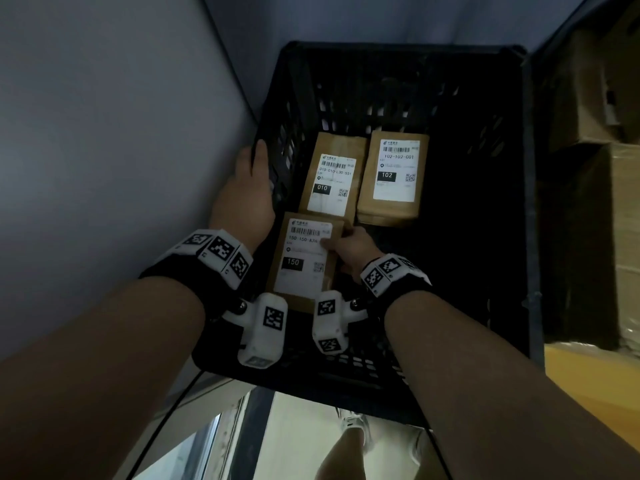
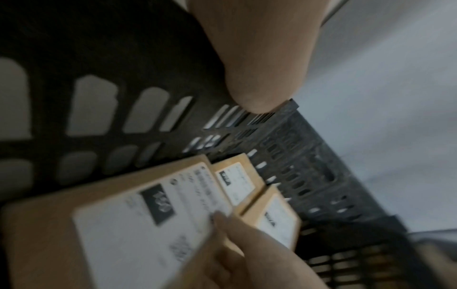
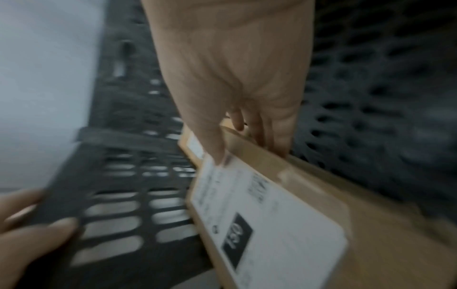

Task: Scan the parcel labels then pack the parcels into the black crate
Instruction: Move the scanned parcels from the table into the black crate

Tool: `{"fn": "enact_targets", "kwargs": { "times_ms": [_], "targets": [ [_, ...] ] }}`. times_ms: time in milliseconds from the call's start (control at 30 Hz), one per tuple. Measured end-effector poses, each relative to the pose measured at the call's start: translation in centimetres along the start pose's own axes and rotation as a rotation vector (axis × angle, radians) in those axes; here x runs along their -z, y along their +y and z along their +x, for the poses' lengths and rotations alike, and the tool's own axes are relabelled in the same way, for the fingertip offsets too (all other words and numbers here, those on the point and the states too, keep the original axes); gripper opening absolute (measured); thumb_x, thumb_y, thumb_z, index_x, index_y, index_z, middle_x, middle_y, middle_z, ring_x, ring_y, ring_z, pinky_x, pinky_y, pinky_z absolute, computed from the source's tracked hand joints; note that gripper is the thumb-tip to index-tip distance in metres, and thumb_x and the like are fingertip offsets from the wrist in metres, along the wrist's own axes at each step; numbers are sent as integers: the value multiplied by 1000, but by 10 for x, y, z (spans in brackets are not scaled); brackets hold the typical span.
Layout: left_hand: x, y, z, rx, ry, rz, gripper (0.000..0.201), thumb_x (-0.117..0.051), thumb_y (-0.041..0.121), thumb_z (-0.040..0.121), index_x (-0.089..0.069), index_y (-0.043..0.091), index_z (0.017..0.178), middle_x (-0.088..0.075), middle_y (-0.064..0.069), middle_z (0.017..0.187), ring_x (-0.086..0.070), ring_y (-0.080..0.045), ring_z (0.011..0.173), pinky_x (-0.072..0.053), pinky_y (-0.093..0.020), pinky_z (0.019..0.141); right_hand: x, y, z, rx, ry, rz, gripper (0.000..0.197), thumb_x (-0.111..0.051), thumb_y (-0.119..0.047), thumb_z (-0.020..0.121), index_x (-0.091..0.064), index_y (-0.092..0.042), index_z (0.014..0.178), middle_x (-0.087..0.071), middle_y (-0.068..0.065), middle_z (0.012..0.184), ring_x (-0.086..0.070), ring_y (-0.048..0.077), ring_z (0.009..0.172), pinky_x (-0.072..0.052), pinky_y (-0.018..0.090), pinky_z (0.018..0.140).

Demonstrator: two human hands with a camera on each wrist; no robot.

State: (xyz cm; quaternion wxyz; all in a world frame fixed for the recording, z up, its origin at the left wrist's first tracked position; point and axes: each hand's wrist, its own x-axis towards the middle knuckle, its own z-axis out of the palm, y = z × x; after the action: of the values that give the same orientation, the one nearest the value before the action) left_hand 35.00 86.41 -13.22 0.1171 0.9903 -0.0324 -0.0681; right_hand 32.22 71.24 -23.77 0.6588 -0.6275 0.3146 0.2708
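The black crate [image 1: 519, 216] stands in front of me with slotted walls. Two brown parcels lie flat on its floor: parcel 010 [image 1: 330, 178] and, to its right, parcel 102 [image 1: 394, 174]. My right hand [image 1: 349, 249] grips a third brown parcel, 150 [image 1: 301, 261], inside the crate near the left wall, thumb on its white label [image 3: 284, 224] and fingers under its right edge. The parcel is held above the floor, label up. My left hand [image 1: 247, 192] grips the crate's left rim [image 2: 289, 105], thumb inside, fingers outside.
A grey wall [image 1: 104, 133] runs along the crate's left side. Brown cardboard boxes [image 1: 595, 168] stand to the crate's right. A black cable [image 1: 162, 424] hangs below the crate's near edge. The right half of the crate floor is dark.
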Motion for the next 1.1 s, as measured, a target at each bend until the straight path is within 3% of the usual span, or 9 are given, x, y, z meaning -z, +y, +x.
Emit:
{"fn": "enact_targets", "kwargs": {
  "times_ms": [167, 300, 367, 467, 633, 767, 900, 967, 1100],
  "targets": [
    [9, 16, 0, 23, 28, 95, 70, -51, 12, 90, -16, -1, 150, -21, -25, 153, -24, -42, 137, -19, -45, 113, 26, -44, -28, 141, 60, -41, 57, -70, -14, 86, -43, -4, 136, -61, 10, 119, -62, 28, 109, -53, 37, 91],
    [35, 50, -3, -52, 62, 86, 62, -48, 17, 92, -25, -1, 147, -25, -22, 153, -21, -39, 140, -18, -44, 115, 58, -77, -60, 203, 101, -26, 55, -67, -18, 86, -44, -6, 134, -60, 11, 101, -63, 25, 87, -56, 33, 78],
    [55, 73, -3, -104, 90, 84, 60, -46, 18, 93, -27, -1, 146, -29, -21, 151, -23, -38, 139, -20, -44, 115, 79, -95, -84, 242, 118, -30, 36, -59, -12, 92, -50, -8, 126, -60, 11, 96, -59, 18, 75, -51, 27, 64],
    [89, 119, -5, -182, 139, 77, 57, -48, 20, 94, -30, -1, 145, -33, -19, 149, -25, -36, 138, -23, -42, 114, 115, -127, -129, 337, 144, -43, 8, -50, -9, 95, -57, -11, 93, -61, 10, 82, -56, 15, 65, -46, 24, 59],
    [142, 211, -13, -284, 194, 17, 55, -49, 23, 96, -31, 3, 145, -35, -17, 148, -26, -33, 137, -27, -43, 110, 184, -181, -212, 584, 246, -134, 20, -50, -11, 97, -54, -16, 78, -63, 8, 77, -58, 15, 64, -49, 23, 60],
    [173, 284, -22, -386, 178, -69, 53, -48, 25, 97, -34, 5, 144, -37, -18, 146, -29, -35, 135, -24, -41, 111, 249, -206, -277, 740, 407, -157, 24, -53, -8, 96, -54, -15, 73, -63, 9, 70, -58, 19, 59, -50, 32, 61],
    [172, 348, -34, -514, 122, -91, 43, -48, 25, 97, -45, 8, 137, -42, -16, 140, -31, -34, 132, -21, -34, 110, 326, -200, -317, 814, 657, -348, 16, -57, -13, 93, -59, -21, 79, -65, -1, 74, -66, 23, 73, -55, 34, 70],
    [164, 375, -39, -538, 60, -91, 42, -47, 26, 98, -45, 10, 137, -42, -14, 141, -31, -33, 132, -23, -35, 110, 364, -190, -323, 771, 742, -440, 6, -58, -12, 91, -62, -16, 91, -63, -1, 82, -65, 23, 84, -51, 30, 73],
    [148, 427, -45, -496, -34, -122, 43, -46, 30, 98, -47, 9, 136, -44, -16, 141, -36, -34, 131, -25, -34, 109, 431, -177, -325, 644, 845, -425, 27, -59, -21, 91, -58, -10, 116, -59, 2, 95, -57, 19, 88, -40, 24, 76]
  ]
}}
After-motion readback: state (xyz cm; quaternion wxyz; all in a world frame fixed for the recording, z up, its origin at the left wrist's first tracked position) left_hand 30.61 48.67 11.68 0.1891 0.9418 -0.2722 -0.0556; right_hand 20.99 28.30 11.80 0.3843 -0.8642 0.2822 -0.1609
